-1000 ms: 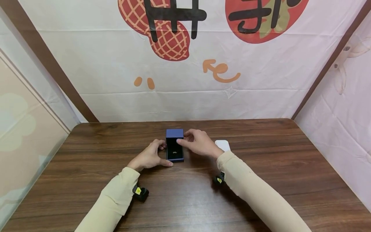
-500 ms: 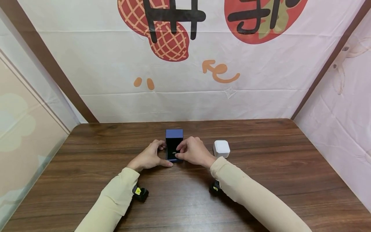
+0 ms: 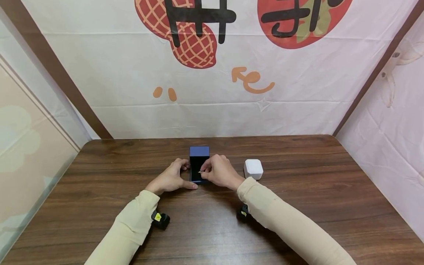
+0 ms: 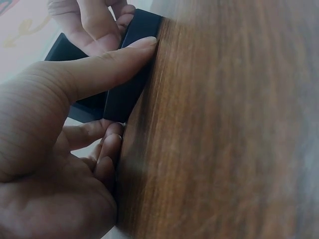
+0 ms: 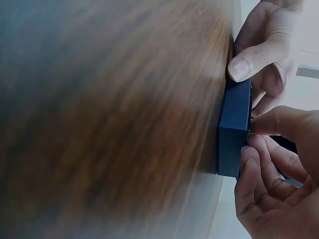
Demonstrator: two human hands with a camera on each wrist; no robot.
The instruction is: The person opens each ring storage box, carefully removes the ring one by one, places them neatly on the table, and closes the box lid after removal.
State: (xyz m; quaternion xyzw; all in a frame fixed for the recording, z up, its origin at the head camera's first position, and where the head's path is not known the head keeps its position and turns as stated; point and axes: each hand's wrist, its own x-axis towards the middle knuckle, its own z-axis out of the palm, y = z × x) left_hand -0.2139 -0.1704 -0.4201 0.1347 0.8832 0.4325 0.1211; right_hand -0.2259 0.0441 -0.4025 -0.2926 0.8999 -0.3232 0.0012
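A blue ring box (image 3: 199,151) stands on the table with its lid raised and a black inside facing me. My left hand (image 3: 169,177) holds the box from the left. Its thumb presses the front of the base (image 4: 122,94) in the left wrist view, with the other fingers at the box's side. At the box's opening, my right hand (image 3: 221,171) pinches a small silvery ring (image 3: 200,172) between thumb and fingertips. Those fingertips hide most of the ring. In the right wrist view the box's blue base (image 5: 235,112) sits flat on the wood.
A small white box (image 3: 253,169) with rounded corners stands right of the right hand. The brown wooden table (image 3: 212,228) reaches back to a printed white cloth wall (image 3: 212,117). Black wrist cameras (image 3: 161,221) hang under both sleeves.
The right hand has come from the lid's right edge down to the ring, and its fingers have closed on it. The white box has come into fuller view. The left hand has stayed put.
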